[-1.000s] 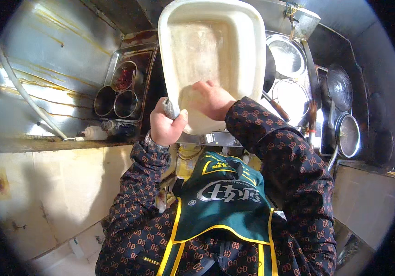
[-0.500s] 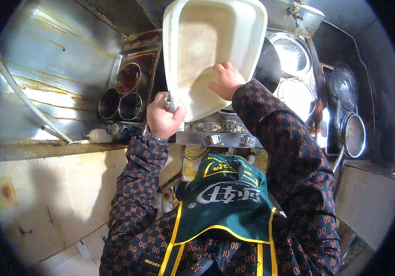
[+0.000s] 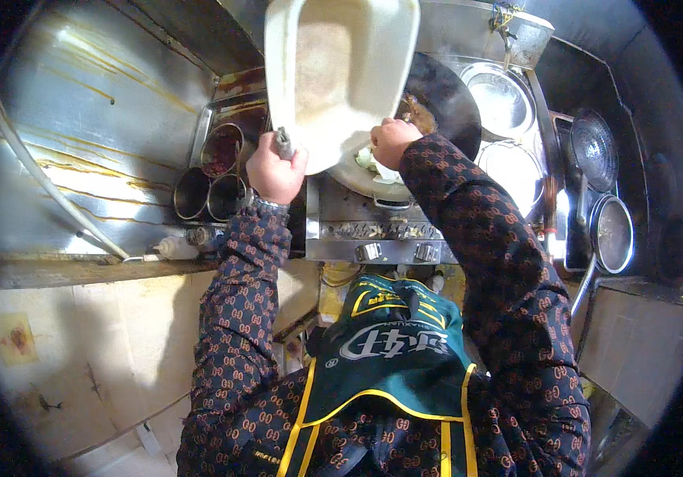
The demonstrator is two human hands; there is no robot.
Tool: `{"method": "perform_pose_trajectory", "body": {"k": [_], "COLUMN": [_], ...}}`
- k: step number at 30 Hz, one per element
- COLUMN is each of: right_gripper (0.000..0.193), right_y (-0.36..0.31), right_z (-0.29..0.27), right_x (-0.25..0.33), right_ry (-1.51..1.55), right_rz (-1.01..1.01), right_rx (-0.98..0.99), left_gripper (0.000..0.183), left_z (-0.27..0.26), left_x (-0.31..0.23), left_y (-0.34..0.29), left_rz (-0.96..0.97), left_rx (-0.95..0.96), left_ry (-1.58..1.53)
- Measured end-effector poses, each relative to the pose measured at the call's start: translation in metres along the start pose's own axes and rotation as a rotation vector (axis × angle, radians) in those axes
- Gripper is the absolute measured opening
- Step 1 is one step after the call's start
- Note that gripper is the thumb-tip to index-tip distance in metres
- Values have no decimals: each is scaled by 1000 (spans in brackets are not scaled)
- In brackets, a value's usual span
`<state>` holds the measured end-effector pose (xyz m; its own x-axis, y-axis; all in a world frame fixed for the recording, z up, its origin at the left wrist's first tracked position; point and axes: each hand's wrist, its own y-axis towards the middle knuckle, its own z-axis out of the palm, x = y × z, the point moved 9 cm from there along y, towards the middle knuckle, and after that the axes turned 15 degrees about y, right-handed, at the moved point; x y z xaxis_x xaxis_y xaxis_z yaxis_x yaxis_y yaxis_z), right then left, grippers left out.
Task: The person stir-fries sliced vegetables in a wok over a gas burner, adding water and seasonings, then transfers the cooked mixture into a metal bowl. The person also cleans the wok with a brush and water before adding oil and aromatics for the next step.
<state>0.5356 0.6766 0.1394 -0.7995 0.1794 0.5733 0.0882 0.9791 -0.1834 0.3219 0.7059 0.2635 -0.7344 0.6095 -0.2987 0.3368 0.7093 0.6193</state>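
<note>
Above stove [image 3: 331,250], tub [image 3: 329,79] cropped, wok [image 3: 454,99] half-hidden

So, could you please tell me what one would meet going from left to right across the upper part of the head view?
Pale hose, three metal cups, left hand, white tub, right hand, two bright round pans, then what looks like a dark skimmer.

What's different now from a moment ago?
The white tub moved forward and to the left, uncovering more of the dark wok and brown food in it. The right hand left the tub's inside and now curls by its right edge; whether it touches is unclear. The left hand kept its grip; the metal pots stayed put.
</note>
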Motion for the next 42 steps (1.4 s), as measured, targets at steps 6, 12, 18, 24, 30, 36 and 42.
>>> {"method": "perform_pose_trajectory", "body": {"k": [6, 12, 18, 24, 30, 36, 42], "right_gripper": [22, 33, 22, 18, 28, 34, 33], "right_y": [-41, -161, -274, -365, -297, -191, -83], "right_z": [-45, -1, -50, -110, -134, -156, -134], "right_x": [-34, 18, -64, -203, -363, -462, -460], "right_ry": [361, 1881, 1648, 1361, 837, 206, -954], "right_rz": [26, 173, 158, 425, 501, 735, 464], "right_rx": [-261, 49, -651, -1059, -863, -785, -284], "left_gripper": [25, 22, 23, 20, 43, 61, 68], "left_z": [-21, -35, 8, 48, 41, -28, -97], "left_x": [10, -41, -116, -52, 94, 222, 195], "left_y": [2, -53, -112, -201, -416, -702, -810], "left_rz": [5, -122, -138, -436, -579, -1037, -1220], "left_rx": [-112, 9, 610, 861, 948, 957, 1128], "left_ry": [-180, -639, -982, -816, 55, 102, 210]}}
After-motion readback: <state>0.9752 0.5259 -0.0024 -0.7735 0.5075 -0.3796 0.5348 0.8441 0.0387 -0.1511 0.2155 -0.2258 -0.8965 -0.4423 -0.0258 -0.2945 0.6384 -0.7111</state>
